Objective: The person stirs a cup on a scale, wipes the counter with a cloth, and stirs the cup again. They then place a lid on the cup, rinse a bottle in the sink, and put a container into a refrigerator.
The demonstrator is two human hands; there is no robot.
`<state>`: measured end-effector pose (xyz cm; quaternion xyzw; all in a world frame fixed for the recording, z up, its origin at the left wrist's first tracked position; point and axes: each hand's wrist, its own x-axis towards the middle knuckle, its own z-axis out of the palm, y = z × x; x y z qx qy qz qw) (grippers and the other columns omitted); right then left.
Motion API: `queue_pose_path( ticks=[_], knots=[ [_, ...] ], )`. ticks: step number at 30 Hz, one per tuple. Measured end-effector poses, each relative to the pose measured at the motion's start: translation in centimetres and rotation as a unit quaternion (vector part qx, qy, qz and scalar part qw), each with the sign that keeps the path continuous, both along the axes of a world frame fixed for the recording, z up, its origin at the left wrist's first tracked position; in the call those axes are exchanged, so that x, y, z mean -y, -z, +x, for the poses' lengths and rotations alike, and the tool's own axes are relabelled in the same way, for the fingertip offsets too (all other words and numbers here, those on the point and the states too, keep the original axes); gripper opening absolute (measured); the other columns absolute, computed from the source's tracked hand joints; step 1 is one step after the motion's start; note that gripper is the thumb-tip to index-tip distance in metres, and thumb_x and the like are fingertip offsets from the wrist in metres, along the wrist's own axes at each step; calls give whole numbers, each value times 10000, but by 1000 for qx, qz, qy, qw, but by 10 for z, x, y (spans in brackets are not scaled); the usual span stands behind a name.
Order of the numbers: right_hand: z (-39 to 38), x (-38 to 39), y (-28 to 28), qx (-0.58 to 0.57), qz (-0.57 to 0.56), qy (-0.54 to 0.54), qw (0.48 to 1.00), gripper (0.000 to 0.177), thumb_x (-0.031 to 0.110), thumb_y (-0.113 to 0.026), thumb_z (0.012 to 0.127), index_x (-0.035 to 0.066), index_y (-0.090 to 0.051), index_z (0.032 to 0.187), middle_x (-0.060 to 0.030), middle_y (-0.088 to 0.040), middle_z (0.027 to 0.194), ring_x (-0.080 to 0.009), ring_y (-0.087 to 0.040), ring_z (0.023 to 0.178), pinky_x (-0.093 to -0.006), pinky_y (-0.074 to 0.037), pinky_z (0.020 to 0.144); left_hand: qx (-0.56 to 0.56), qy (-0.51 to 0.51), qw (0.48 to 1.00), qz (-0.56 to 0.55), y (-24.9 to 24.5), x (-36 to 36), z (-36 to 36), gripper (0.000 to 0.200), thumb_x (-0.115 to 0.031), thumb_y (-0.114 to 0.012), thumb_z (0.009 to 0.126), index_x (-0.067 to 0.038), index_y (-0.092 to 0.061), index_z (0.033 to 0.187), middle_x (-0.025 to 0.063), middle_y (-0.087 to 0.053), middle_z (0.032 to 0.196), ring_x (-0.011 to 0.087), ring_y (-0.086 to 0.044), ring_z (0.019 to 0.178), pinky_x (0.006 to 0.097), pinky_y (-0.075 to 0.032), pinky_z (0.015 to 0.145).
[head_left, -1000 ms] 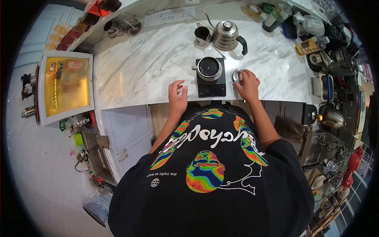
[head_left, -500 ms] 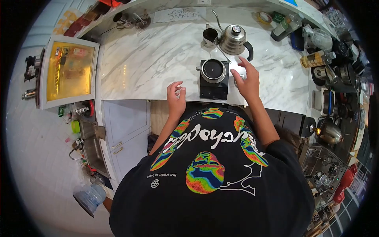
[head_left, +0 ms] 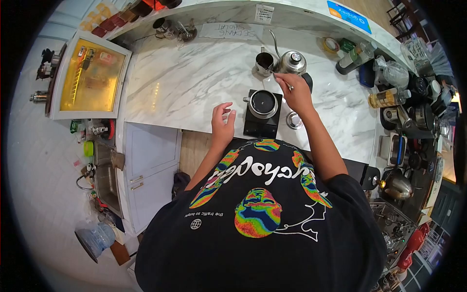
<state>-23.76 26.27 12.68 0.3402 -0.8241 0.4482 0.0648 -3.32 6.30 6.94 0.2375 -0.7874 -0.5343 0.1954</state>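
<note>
My right hand [head_left: 296, 95] is closed on the thin handle of a metal spoon [head_left: 290, 86], just right of a small steel pitcher [head_left: 264, 62] with dark contents. The spoon's far end is hard to make out near the pitcher. Behind my fingers stands a steel gooseneck kettle [head_left: 293, 62], its black handle partly hidden. A metal cup of dark coffee [head_left: 263, 102] sits on a black scale [head_left: 260, 129]. Left of the scale, my left hand [head_left: 223, 125] hovers by the counter edge, fingers loosely bent and apart, holding nothing. A small round metal piece [head_left: 294, 120] lies right of the scale.
Bottles [head_left: 356, 58], a roll of tape [head_left: 331, 45] and a plastic bag [head_left: 389, 72] crowd the counter's right side. A handwritten paper sign [head_left: 231, 31] lies at the back. A yellow-lit glass-fronted case [head_left: 90, 78] stands at the left, near a sink [head_left: 108, 180].
My right hand has moved forward and left from beside the scale and taken hold of the spoon that leaned in the pitcher. The camera view has shifted slightly; my left hand stays by the scale.
</note>
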Motion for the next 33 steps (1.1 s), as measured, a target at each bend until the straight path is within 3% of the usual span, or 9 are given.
queue_pose_path(
  ticks=[7,11,16,19,23,27,28,31,33],
  knots=[
    [5,-23,-28,-75,-51,57,994,123,146,-729,964,99,-798,1054,-103,-778,1001,-302,-715,930,-409,-547,832,-9,13,1000,0,-11,-8,-6,294,-137,-677,974,-74,-663,1262,103,-639,1247,236,-653,1090,383,-526,913],
    [10,-40,-23,17,-96,87,991,146,177,-692,1009,88,-799,1055,-87,-788,1017,-283,-724,953,-369,-558,856,-2,18,1000,-6,-11,-6,-6,299,-139,-674,977,-74,-660,1268,106,-638,1243,237,-651,1087,383,-522,918],
    [15,-49,-24,129,-216,152,956,278,150,-571,1081,-41,-771,1047,-99,-799,1034,-165,-738,972,-313,-551,900,6,33,999,-11,-15,-9,-10,326,-156,-652,1012,-62,-631,1323,86,-624,1316,197,-647,1109,351,-515,927],
    [22,-56,-44,150,-293,150,932,319,155,-536,1105,-68,-761,1064,-114,-798,1040,-168,-733,965,-311,-540,905,6,36,999,-6,-19,-11,-12,341,-164,-655,1011,-69,-625,1337,81,-623,1323,196,-642,1117,348,-512,925],
    [28,-81,-71,61,-197,144,968,353,173,-504,1126,-87,-740,1080,-168,-784,1090,-165,-734,970,-302,-528,918,-11,20,1000,3,-21,-11,-20,319,-166,-680,985,-75,-654,1290,110,-635,1253,239,-647,1098,394,-522,926],
    [47,-89,-92,94,-295,69,948,323,146,-432,1140,-78,-657,1082,-276,-744,1152,-275,-747,1028,-376,-607,901,-6,22,1000,0,-29,-10,-24,316,-183,-682,991,-87,-656,1292,108,-634,1258,239,-651,1101,402,-524,926],
    [51,-92,-97,67,-265,50,961,313,140,-406,1141,-73,-626,1074,-324,-714,1177,-332,-756,1006,-393,-644,837,-6,24,1000,0,-31,-10,-25,316,-188,-682,993,-91,-657,1292,108,-634,1260,239,-652,1102,403,-524,927],
    [68,-88,-107,65,-264,22,962,298,120,-474,1112,-73,-683,1025,-252,-757,1091,-251,-768,901,-349,-613,854,3,28,1000,-3,-32,-10,-27,313,-199,-679,997,-96,-659,1292,109,-639,1260,240,-656,1103,403,-524,931],
    [75,-90,-105,82,-231,8,970,276,96,-498,1094,-47,-706,983,-222,-765,1055,-284,-753,1007,-361,-593,866,-3,37,999,-6,-31,-9,-29,310,-203,-678,999,-93,-661,1289,112,-645,1254,242,-660,1099,404,-523,932]
  ],
)
